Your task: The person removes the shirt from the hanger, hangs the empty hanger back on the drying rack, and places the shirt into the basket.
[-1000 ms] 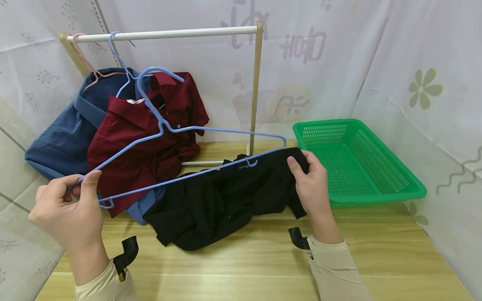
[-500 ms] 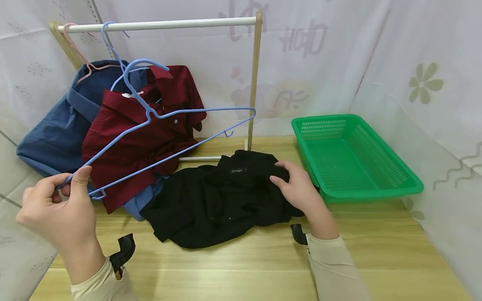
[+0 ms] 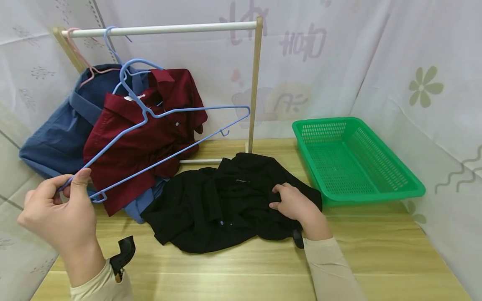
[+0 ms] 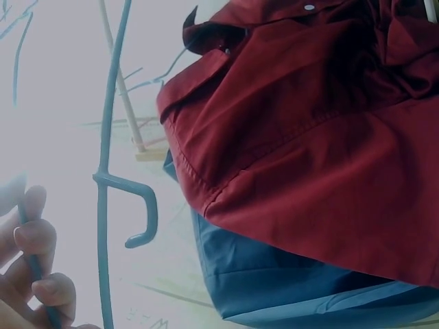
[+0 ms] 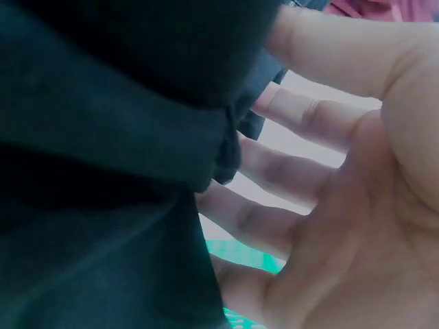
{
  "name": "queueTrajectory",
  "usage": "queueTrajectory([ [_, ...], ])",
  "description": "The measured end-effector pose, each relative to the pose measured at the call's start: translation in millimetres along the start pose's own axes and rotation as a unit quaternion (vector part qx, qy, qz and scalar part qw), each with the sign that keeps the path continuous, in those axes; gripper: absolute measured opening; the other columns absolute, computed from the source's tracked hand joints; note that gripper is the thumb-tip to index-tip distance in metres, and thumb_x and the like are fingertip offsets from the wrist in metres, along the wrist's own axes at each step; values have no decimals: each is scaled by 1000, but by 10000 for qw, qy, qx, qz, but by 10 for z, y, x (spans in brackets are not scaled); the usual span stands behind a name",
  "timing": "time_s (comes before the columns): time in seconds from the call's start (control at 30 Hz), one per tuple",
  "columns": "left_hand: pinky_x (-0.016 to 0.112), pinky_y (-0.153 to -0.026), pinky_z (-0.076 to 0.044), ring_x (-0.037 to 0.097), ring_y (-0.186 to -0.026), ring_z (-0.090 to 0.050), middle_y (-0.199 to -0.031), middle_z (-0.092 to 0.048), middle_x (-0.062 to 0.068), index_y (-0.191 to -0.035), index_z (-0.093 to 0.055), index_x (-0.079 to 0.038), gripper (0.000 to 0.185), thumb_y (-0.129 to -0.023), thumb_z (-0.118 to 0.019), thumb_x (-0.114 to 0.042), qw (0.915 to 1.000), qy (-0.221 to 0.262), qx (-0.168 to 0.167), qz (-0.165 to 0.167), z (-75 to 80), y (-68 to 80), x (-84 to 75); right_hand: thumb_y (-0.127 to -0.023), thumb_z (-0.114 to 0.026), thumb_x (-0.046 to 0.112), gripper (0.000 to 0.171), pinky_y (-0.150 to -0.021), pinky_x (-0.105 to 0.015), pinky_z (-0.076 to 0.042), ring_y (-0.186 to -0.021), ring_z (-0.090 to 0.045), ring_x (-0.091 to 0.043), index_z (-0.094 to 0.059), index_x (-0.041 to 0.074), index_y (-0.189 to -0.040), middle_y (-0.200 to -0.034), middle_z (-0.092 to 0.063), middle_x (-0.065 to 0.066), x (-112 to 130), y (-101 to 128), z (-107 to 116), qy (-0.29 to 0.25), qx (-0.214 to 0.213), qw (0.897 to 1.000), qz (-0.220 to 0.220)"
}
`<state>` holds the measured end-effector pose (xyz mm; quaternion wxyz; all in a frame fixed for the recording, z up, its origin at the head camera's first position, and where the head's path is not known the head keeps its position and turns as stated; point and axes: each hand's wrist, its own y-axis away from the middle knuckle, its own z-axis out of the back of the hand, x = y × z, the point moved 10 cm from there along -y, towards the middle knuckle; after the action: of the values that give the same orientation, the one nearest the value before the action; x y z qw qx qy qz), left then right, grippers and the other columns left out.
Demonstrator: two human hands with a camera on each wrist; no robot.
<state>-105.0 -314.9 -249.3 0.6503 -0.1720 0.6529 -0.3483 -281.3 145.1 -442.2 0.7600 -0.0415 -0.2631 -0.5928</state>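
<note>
While the left hand (image 3: 56, 213) pinches one end of the blue hanger (image 3: 158, 121) at the left of the frame, the right hand (image 3: 295, 205) grips the black shirt (image 3: 218, 200) lying in the middle of the table (image 3: 376, 259). The hanger's long end sticks up near the red shirt (image 3: 143, 138). It could snag there and pull that shirt down.

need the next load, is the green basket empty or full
Empty: the green basket shows only its bare mesh floor and walls in the head view.
</note>
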Motion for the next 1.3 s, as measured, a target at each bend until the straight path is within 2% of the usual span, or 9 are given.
queueTrajectory([
  [0.23, 15, -81, -20, -11, -73, -26, -63, -36, -42, -88, -78, 10, 49, -83, -92, -37, 9998, -195, 82, -23, 9, -6, -2, -102, -72, 32, 60, -112, -57, -49, -135, -58, -43, -56, -7, -146, -147, -58, -28, 83, 30, 133, 137, 308, 9993, 161],
  [0.5, 21, -77, -24, -18, -77, -27, -73, -35, -50, -92, -79, 5, 44, -93, -82, -39, 9957, -713, 493, -321, -97, -30, -46, -109, -61, 23, 56, -116, -59, -47, -143, -53, -46, -47, -4, -156, -157, -52, -29, 321, -90, 618, 110, 181, 9995, 223],
  [0.63, 18, -65, -23, -27, -73, -28, -73, -56, -33, -97, -83, -3, 36, -96, -79, -39, 9903, -1141, 709, -350, -157, -31, -80, -110, -58, 21, 55, -117, -59, -46, -145, -52, -45, -43, -1, -159, -161, -48, -28, 502, -257, 898, -53, -124, 9991, 392],
  [0.73, 15, -60, -22, -29, -66, -27, -70, -56, -30, -100, -85, -9, 33, -97, -77, -42, 9866, -1351, 863, -297, -202, -32, -114, -111, -56, 24, 58, -118, -60, -44, -146, -50, -45, -38, 2, -162, -164, -44, -27, 602, -438, 1089, -263, -336, 9982, 413],
  [0.83, 18, -58, -21, -23, -61, -26, -61, -42, -44, -103, -86, -13, 34, -99, -75, -45, 9827, -1501, 1068, -192, -267, -40, -133, -112, -56, 28, 64, -119, -60, -44, -148, -49, -45, -31, 5, -165, -167, -39, -25, 669, -642, 1242, -559, -565, 9959, 421],
  [0.93, 27, -58, -24, -3, -62, -43, -57, -26, -48, -108, -85, -18, 36, -100, -71, -50, 9777, -1673, 1270, -2, -342, -46, -133, -112, -56, 31, 68, -119, -59, -44, -151, -47, -42, -26, 6, -167, -170, -35, -23, 709, -841, 1356, -986, -816, 9908, 444],
  [1.07, 39, -61, -30, 35, -81, -61, -60, -61, -13, -114, -84, -20, 37, -102, -67, -51, 9735, -1726, 1495, 106, -451, -54, -170, -112, -55, 33, 70, -119, -56, -46, -153, -46, -38, -23, 8, -169, -172, -34, -19, 734, -1055, 1456, -1542, -1089, 9812, 403],
  [1.17, 46, -64, -35, 40, -94, -66, -86, -78, 15, -115, -84, -20, 37, -103, -65, -50, 9746, -1621, 1545, 103, -510, -64, -233, -112, -54, 34, 69, -121, -54, -45, -153, -46, -38, -24, 7, -168, -171, -36, -19, 785, -1157, 1531, -1711, -1249, 9762, 460],
  [1.3, 50, -72, -40, 38, -101, -70, -100, -82, 14, -115, -84, -19, 38, -104, -65, -50, 9792, -1379, 1485, 98, -559, -82, -336, -113, -52, 31, 63, -121, -53, -45, -150, -49, -39, -29, 4, -165, -166, -43, -21, 879, -1215, 1652, -1857, -1543, 9680, 692],
])
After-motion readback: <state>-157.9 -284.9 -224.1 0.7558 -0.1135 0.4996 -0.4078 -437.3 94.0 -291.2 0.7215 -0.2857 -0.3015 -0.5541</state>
